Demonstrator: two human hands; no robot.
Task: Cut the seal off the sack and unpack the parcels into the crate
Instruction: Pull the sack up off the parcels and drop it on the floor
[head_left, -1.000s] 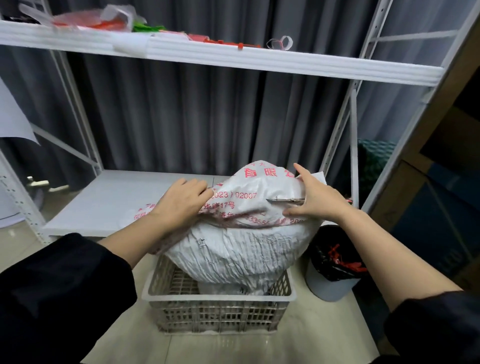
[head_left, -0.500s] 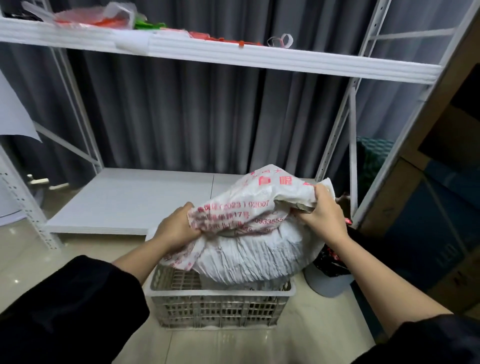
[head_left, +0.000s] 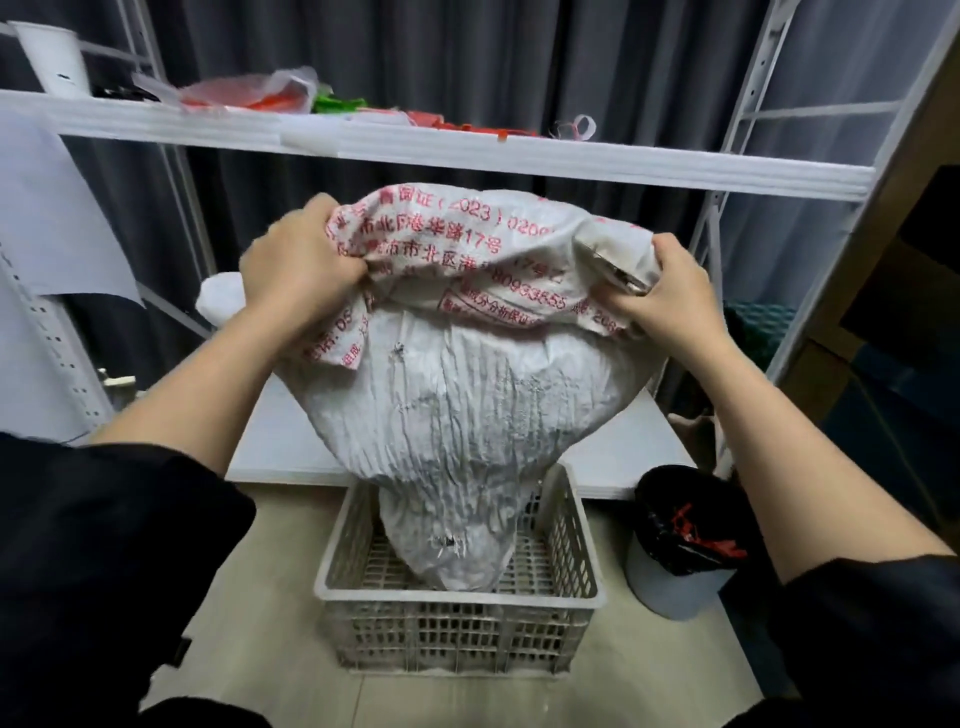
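Both hands grip sack (head_left: 457, 395) | left hand (head_left: 298, 262), right hand (head_left: 662, 288): fingers curled into cloth | sack's lower end inside crate (head_left: 457, 629)

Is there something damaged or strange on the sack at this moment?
Yes. The sack has two small frayed holes in its white weave, one high on its front and one low near the crate. The right hand also pinches a metal tool, perhaps scissors, against the cloth; the left hand grips cloth only.
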